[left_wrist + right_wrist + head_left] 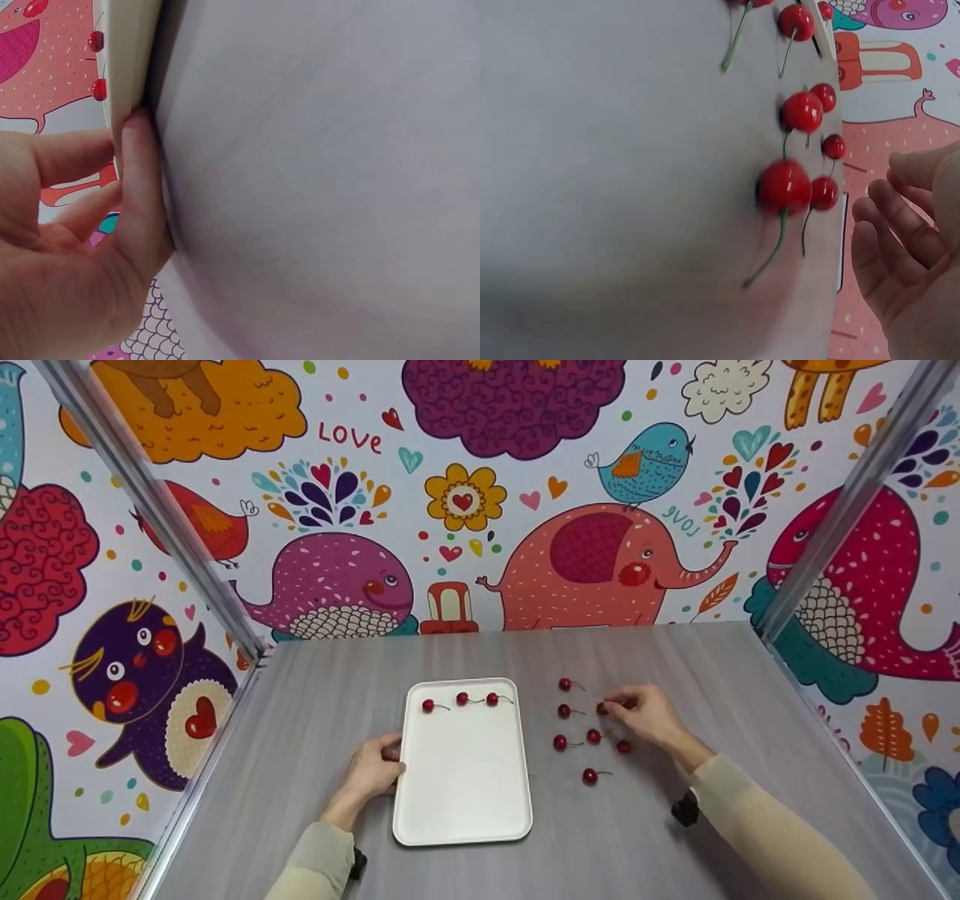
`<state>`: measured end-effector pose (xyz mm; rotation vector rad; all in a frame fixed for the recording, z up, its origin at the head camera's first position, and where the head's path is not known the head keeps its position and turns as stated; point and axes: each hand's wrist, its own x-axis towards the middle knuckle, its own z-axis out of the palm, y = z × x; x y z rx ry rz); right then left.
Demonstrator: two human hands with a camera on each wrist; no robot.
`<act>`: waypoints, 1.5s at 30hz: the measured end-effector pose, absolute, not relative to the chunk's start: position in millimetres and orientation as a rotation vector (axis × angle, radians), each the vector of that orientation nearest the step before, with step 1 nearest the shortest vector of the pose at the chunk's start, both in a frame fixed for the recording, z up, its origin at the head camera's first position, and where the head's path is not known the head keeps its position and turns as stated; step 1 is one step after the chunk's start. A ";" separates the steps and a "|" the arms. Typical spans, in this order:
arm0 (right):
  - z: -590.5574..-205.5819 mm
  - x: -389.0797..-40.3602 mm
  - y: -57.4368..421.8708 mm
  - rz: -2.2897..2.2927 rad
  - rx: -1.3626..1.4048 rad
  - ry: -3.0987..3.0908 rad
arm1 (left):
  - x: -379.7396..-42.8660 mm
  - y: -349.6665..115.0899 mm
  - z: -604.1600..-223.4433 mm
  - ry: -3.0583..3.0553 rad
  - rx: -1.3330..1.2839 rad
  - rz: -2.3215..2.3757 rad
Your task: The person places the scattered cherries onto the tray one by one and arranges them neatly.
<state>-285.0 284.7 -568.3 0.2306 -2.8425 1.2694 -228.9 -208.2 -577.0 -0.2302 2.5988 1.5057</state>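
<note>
A white rectangular tray (463, 780) lies on the table with three red cherries (462, 699) in a row near its far end. My left hand (371, 769) holds the tray's left edge, thumb and fingers at the rim. To the right of the tray are several stemmed cherries (590, 776) on the tabletop. Over the far right cherry (602, 709) hovers my right hand (645, 716), its fingers loosely bent. In the right wrist view the right hand (915, 240) has nothing between thumb and fingers, apart from the nearest cherry (784, 187).
The grey table (480, 874) ends at a wall (547, 480) printed with cartoon animals. Metal posts (180, 521) stand at the left and right corners.
</note>
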 end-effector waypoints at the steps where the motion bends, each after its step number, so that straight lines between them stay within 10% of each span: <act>1: -568.9 -282.8 288.2 1.263 0.233 -2.850 | -228.9 -208.4 -577.3 2.601 -0.229 1.502; 45: -606.5 -230.8 334.9 1.031 0.522 -2.724 | -229.1 -207.4 -576.0 2.571 -0.247 1.491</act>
